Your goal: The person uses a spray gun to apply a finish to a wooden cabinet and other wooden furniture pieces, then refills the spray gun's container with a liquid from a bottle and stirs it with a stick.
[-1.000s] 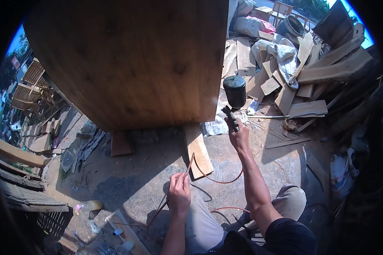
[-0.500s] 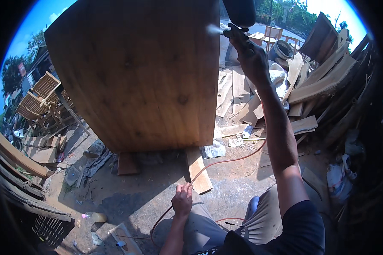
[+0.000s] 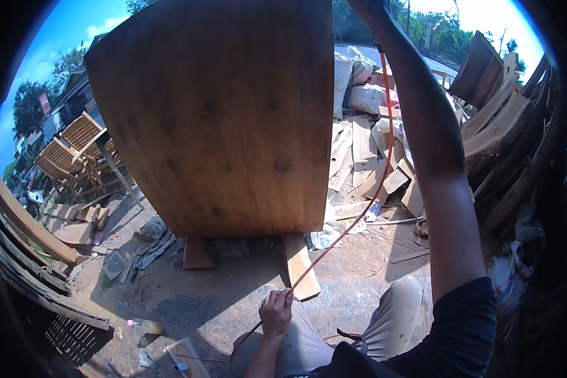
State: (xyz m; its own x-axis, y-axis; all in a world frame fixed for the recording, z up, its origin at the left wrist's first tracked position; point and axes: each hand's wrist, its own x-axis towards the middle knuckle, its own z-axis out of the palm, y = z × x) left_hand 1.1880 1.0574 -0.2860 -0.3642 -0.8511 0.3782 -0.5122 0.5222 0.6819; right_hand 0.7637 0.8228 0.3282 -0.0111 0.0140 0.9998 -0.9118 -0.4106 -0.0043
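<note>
A large brown wooden panel (image 3: pixel 227 126) stands upright in front of me, with a few dark knots on its face. My right arm is raised past its right edge, and my right hand (image 3: pixel 369 9) is cut off by the top of the view. The spray gun it grips half a second ago is out of sight now. An orange-red hose (image 3: pixel 391 116) hangs from beside that hand down to my left hand (image 3: pixel 276 313). Low in front of my lap, my left hand is closed around the hose.
Wooden blocks (image 3: pixel 302 268) lie under the panel's lower edge. Scrap boards (image 3: pixel 362 145) and sacks (image 3: pixel 366 97) are heaped at the right. Slatted wooden chairs (image 3: pixel 75 148) stand at the left. A bottle (image 3: pixel 146 326) lies on the ground, near a slatted wooden piece (image 3: pixel 38 283).
My right hand has risen with the spray gun to the top edge, and the white spray is out of view. The hose is lifted and stretched straighter. My left hand keeps hold of it.
</note>
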